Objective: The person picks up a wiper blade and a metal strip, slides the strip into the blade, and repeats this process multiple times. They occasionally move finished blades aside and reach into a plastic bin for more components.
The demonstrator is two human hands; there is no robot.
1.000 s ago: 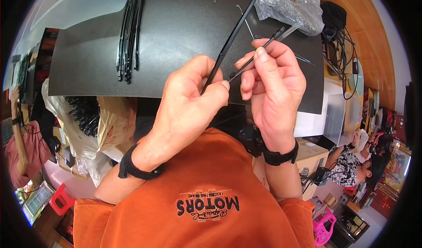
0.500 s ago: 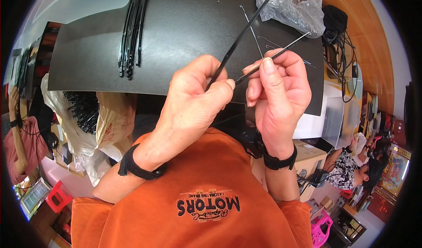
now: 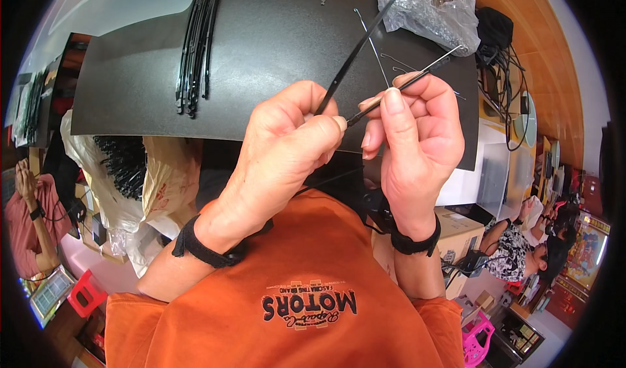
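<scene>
Between the thumb and fingers of my left hand (image 3: 287,133) is a long, flat black strip (image 3: 358,50), its far end pointing up and to the right. My right hand (image 3: 417,140) pinches a thin black rod (image 3: 368,110), whose near end meets my left thumb tip. Beyond the right fingertips a slim metal wire with a small bent tip (image 3: 455,50) sticks out beside a dark length. Whether rod and strip are one piece is hidden by my left fingers. Both hands are above the near edge of the dark table (image 3: 130,88).
A bundle of black strips (image 3: 195,55) lies on the table's left. Loose hooked wires (image 3: 373,42) lie beyond my hands, near a clear plastic bag of wires (image 3: 427,9). Below the table edge, a bag (image 3: 166,179) holds many black strips. Black cables (image 3: 512,74) hang at right.
The dark length beyond my right fingertips now reaches farther along the metal wire. The flat strip's far end has shifted slightly left. Both hands keep their grip.
</scene>
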